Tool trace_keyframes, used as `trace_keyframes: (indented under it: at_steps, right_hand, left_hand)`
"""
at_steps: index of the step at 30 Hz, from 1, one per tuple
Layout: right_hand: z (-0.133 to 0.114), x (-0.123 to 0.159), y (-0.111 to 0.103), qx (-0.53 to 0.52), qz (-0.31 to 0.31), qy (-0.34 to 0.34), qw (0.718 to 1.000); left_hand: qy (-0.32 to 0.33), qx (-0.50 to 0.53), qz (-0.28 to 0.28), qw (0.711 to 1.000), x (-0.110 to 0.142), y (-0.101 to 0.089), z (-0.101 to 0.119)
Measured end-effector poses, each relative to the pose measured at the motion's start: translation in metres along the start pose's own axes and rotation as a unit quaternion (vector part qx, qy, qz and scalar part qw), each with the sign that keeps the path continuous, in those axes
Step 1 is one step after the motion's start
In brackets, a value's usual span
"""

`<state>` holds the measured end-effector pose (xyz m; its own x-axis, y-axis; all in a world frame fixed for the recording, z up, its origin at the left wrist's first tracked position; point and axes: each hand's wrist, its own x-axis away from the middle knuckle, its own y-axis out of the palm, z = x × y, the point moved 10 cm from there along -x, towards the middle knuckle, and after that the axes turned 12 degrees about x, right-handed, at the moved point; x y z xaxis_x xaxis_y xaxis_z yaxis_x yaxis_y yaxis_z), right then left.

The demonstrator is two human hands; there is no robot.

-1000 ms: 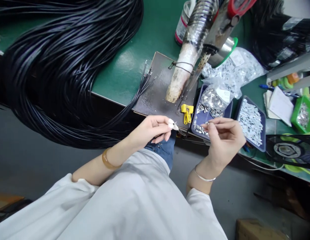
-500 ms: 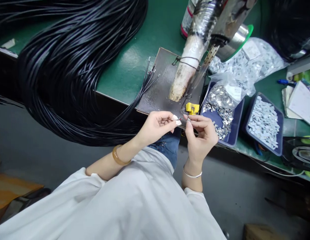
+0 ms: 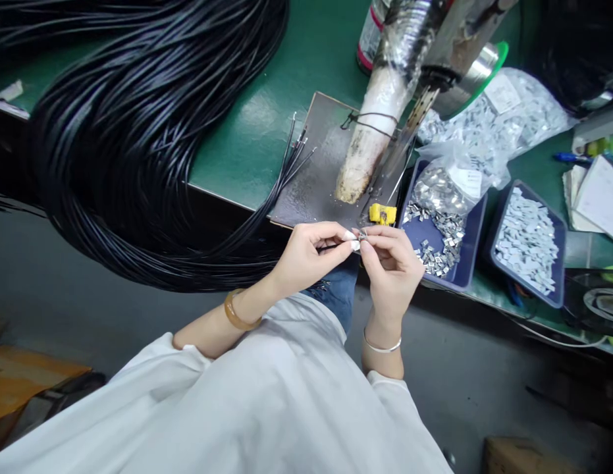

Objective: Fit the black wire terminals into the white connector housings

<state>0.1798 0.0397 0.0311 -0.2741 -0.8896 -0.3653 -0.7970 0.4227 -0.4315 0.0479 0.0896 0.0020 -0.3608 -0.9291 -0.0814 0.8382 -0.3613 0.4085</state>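
Pinched fingertips nearly meet at a small metal piece (image 3: 363,235)

Your left hand (image 3: 306,257): thumb and forefinger pinched on a dark cable (image 3: 327,249), its end hidden at the white-covered tips. Your right hand (image 3: 396,266): thumb and fingers gripping the metal piece, which sits right at their tips, on the side facing your left hand. Whether piece and cable touch: too small to tell. Both hands are at the near edge of the dark board (image 3: 313,187). Yellow clip (image 3: 382,214) just beyond your right fingers. Blue tray (image 3: 419,234) of loose metal pieces just to the right of that hand; tray of pale pieces (image 3: 526,242) farther right. Big black cable bundle (image 3: 138,99) on your left.
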Motion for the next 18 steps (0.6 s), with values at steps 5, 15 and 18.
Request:
trace_keyframes:
  at_steps: [5,15,18]
  right_hand:
    - [0.003,0.0,0.0,-0.028,-0.004,0.002,1.0]
    - [-0.009,0.003,-0.005,0.08,-0.006,-0.044,0.996]
    - [-0.017,0.005,-0.007,0.136,0.003,-0.069,0.988]
  left_hand:
    - [0.068,-0.101,-0.012,0.992,0.002,0.002,0.012]
    - [0.187,-0.248,-0.073,0.948,0.009,0.011,0.028]
    - [0.186,-0.297,-0.084,0.933,0.011,0.016,0.029]
